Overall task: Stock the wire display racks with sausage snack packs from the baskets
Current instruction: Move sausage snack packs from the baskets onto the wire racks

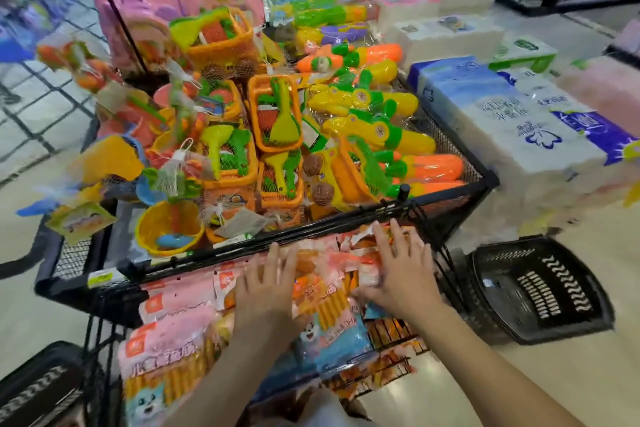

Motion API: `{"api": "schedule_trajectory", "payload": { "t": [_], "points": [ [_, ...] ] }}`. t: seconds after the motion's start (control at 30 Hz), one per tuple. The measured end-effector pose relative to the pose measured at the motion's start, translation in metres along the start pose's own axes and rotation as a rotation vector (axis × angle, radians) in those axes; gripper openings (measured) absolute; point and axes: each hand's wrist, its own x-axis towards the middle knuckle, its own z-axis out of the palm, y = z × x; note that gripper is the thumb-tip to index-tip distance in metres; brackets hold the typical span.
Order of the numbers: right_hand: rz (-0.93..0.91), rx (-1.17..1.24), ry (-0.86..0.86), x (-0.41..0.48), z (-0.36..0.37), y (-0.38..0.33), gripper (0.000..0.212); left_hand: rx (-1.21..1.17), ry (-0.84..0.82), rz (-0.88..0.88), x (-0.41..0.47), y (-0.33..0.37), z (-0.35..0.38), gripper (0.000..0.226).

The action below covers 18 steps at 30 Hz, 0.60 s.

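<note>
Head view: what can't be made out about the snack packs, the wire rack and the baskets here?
All in the head view:
- Snack packs: left hand and right hand lie flat over them, hiding how many are stacked.
- Right basket: motion blur, contents unclear.
- Lower-left basket: cut off by the frame corner.
- Wire rack: lower tiers hidden behind packs and arms.

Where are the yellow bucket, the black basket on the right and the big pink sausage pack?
yellow bucket [154,220]: head view, inner wall.
black basket [554,289]: head view, slotted side wall.
big pink sausage pack [166,354]: head view, pink upper front.
</note>
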Motion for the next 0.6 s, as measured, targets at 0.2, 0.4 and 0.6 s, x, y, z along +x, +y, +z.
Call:
{"api": "schedule_trajectory", "payload": {
  "t": [0.2,0.4,0.6],
  "points": [
    [-0.047,0.068,-0.015,0.022,-0.003,0.002,0.118,0.002,0.154,0.003,0.009,-0.003,0.006,0.096],
    [-0.096,0.066,0.054,0.031,0.0,0.01,0.104,-0.059,0.032,-0.014,0.02,0.002,-0.003,0.086],
    [-0.139,0.0,-0.007,0.028,0.007,0.014,0.13,-0.04,-0.096,-0.046,0.026,0.003,-0.006,0.1]
  ]
}}
